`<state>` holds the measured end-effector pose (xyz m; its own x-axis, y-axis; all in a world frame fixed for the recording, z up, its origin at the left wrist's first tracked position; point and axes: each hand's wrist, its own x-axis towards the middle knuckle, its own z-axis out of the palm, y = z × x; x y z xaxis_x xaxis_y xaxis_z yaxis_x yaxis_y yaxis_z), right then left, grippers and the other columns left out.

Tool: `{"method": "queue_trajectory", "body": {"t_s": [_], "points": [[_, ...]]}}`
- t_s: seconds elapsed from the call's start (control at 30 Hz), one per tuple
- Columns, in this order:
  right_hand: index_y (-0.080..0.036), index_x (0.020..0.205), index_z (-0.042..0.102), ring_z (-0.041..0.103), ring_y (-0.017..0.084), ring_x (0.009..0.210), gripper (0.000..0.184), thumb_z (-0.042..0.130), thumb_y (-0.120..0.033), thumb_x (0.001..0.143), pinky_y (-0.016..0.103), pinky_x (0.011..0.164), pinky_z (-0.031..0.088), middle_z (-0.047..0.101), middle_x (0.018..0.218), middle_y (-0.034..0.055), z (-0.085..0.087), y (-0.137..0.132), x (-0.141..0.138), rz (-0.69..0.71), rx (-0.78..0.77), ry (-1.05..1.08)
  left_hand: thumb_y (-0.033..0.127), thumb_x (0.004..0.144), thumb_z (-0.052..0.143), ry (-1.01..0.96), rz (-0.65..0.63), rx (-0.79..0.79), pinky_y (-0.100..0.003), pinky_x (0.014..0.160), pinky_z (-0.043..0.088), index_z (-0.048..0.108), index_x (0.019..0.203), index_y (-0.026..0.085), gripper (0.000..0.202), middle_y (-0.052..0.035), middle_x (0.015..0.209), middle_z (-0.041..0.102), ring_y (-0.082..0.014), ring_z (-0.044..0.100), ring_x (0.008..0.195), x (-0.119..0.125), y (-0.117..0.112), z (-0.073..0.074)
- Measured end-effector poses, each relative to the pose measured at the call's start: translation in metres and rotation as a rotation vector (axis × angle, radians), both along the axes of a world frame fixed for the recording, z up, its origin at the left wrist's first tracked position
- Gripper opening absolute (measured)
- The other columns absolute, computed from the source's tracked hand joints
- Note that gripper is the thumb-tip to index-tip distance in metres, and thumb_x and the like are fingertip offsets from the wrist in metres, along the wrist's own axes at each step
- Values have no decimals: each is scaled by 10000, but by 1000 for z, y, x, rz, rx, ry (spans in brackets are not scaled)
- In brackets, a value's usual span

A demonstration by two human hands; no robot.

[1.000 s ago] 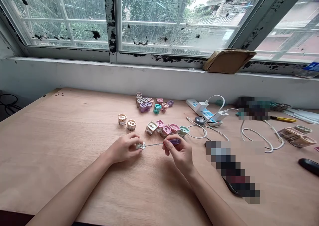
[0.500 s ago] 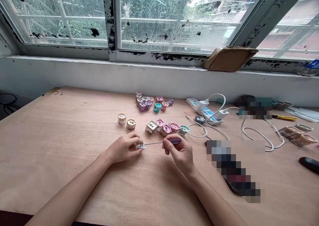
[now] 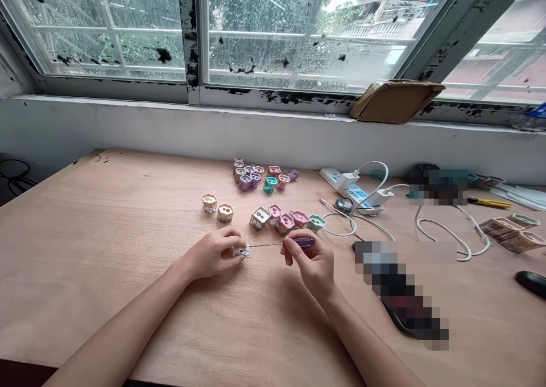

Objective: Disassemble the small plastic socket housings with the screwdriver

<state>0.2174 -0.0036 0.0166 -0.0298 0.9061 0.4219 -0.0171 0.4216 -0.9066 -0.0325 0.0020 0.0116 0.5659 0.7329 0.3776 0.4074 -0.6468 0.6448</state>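
Observation:
My left hand (image 3: 219,254) rests on the wooden table, its fingers closed round a small whitish piece (image 3: 242,251) that looks like a pencil sharpener body. Opposite it, my right hand (image 3: 310,259) grips a screwdriver (image 3: 303,242) by its purple handle. The thin metal shaft lies almost level and points left, its tip at the edge of the whitish piece; whether they touch I cannot tell. Beyond my hands stand pentagonal cases with holes in their tops: a cream case (image 3: 260,218), a pink case (image 3: 285,223) and a green case (image 3: 316,222) among them.
Two orange-rimmed cases (image 3: 226,211) stand further left. More coloured cases (image 3: 270,184) cluster near the wall. A white power strip (image 3: 330,176) with plugs and cables lies back right. A blurred-out dark object (image 3: 405,296) lies right of my right hand, and a yellow-handled tool (image 3: 490,203) beyond.
My right hand and the screwdriver have shifted slightly to the right. The whitish piece is turned a little in my left hand, which stays in nearly the same place.

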Motion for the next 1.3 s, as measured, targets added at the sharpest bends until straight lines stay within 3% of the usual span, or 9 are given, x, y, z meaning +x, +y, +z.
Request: {"method": "queue_trajectory", "body": {"t_s": [0.2, 0.4, 0.57, 1.3], "points": [[-187, 824, 650, 547, 115, 448, 203, 731, -355, 903, 221, 420, 439, 635, 615, 1, 1, -1, 0, 2, 4, 5, 189, 911, 639, 5, -7, -10, -257, 741, 534, 679, 1047, 183, 142, -75, 1072, 632, -149, 635, 835, 0, -1, 1], [-184, 829, 646, 546, 120, 454, 236, 735, -393, 896, 228, 418, 431, 632, 618, 6, 0, -1, -1, 7, -20, -16, 158, 858, 677, 37, 46, -76, -247, 681, 502, 618, 1189, 190, 339, -35, 977, 630, -137, 605, 755, 2, -3, 4], [-186, 829, 640, 539, 133, 460, 287, 734, -451, 885, 245, 413, 426, 617, 612, 9, -2, -1, -1, 27, -52, -52, 149, 844, 672, 51, 50, -93, -246, 673, 488, 597, 1210, 201, 377, -29, 992, 649, -124, 588, 714, 3, -4, 6], [-198, 845, 625, 527, 141, 519, 310, 700, -496, 890, 252, 449, 466, 590, 648, 8, 0, 1, 2, 110, -81, -220, 212, 850, 691, 140, 48, -21, -272, 757, 505, 611, 1221, 200, 380, -49, 1047, 707, -184, 653, 880, 4, -2, 1]]}}
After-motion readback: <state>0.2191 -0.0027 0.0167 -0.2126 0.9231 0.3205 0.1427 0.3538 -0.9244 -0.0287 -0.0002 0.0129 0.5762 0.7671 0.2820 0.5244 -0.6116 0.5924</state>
